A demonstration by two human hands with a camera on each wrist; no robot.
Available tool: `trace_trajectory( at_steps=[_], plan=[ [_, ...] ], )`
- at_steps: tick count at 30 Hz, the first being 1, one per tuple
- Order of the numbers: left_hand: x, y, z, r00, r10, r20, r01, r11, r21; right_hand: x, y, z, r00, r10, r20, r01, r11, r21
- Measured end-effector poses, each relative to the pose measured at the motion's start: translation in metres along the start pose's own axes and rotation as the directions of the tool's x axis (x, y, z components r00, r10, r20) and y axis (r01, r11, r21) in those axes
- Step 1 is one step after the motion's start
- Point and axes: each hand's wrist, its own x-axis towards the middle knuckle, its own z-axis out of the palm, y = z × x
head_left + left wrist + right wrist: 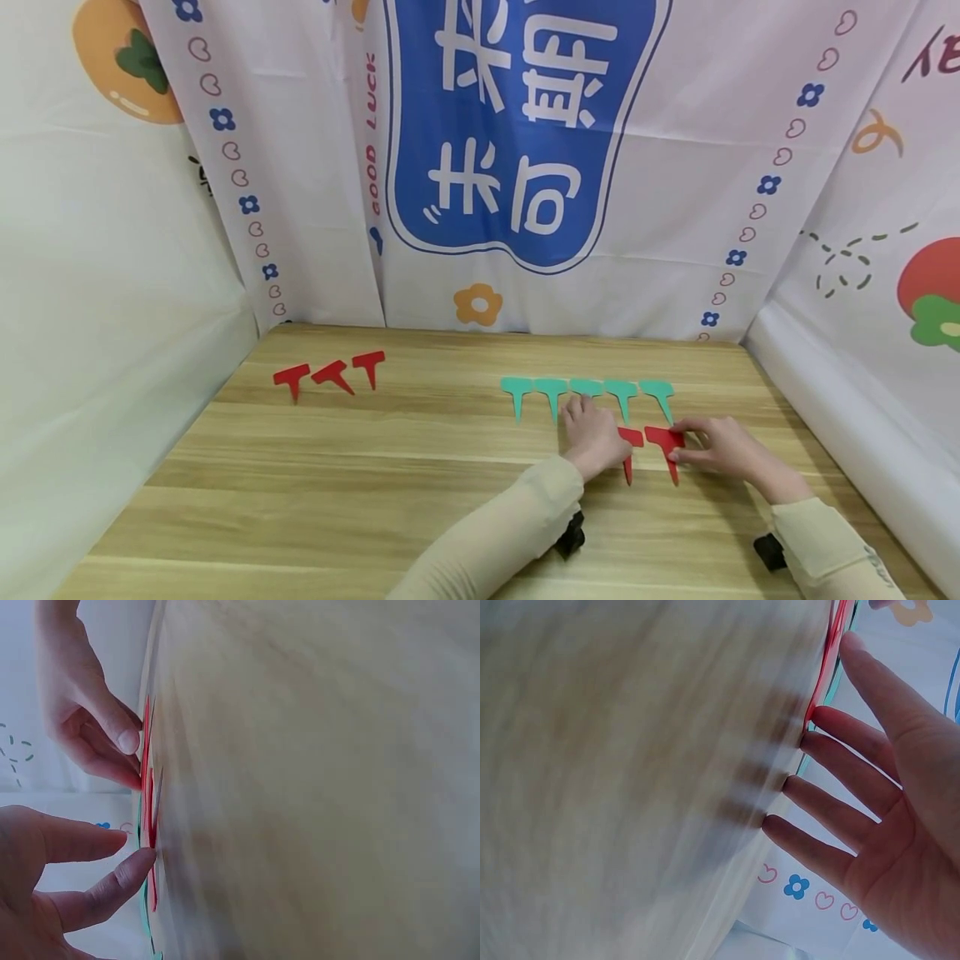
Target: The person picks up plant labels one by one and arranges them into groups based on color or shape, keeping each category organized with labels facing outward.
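Two red T-shaped plant labels lie below a row of green ones in the head view. My right hand point(723, 450) touches the rightmost red label point(664, 448) at its right edge with thumb and fingertips. Its fingers point(855, 765) are spread and fairly straight in the right wrist view. Just left of it lies the other red label point(632, 437), partly hidden by my left hand point(592, 433). In the left wrist view a fingertip of that hand rests at a red label point(153, 832), with thumb and finger apart. The left hand also overlaps the middle green label point(586, 387).
Several green T-shaped labels point(551, 387) form a row on the wooden table point(337, 500). Three more red labels point(369, 362) lie at the back left. Printed white cloth point(315, 167) hangs behind the table and along both sides.
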Motion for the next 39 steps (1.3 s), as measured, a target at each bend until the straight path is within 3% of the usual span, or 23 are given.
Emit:
trace_trajectory(
  at_steps=[6,15,25,31,39],
  plan=[
    [0.002,-0.015,-0.004,1.0,0.021,-0.018,-0.022,0.999,-0.048,-0.001,-0.001,-0.001,1.0,0.001,0.0,-0.001,1.0,0.003],
    [0.003,-0.041,-0.016,0.989,0.093,-0.111,-0.109,0.984,-0.144,-0.002,-0.001,0.0,1.0,0.006,0.009,-0.006,1.0,0.009],
    [0.011,-0.078,-0.035,0.99,0.072,-0.126,-0.097,0.974,-0.207,-0.003,-0.002,-0.002,1.0,0.013,0.006,-0.013,1.0,0.015],
    [0.018,-0.103,-0.045,0.982,0.071,-0.175,-0.102,0.979,-0.174,-0.003,-0.002,-0.001,1.0,0.013,0.002,-0.013,1.0,0.009],
    [0.026,-0.138,-0.059,0.986,0.061,-0.156,-0.085,0.985,-0.148,0.0,0.002,0.0,1.0,0.026,0.016,-0.027,1.0,0.007]
  ],
)
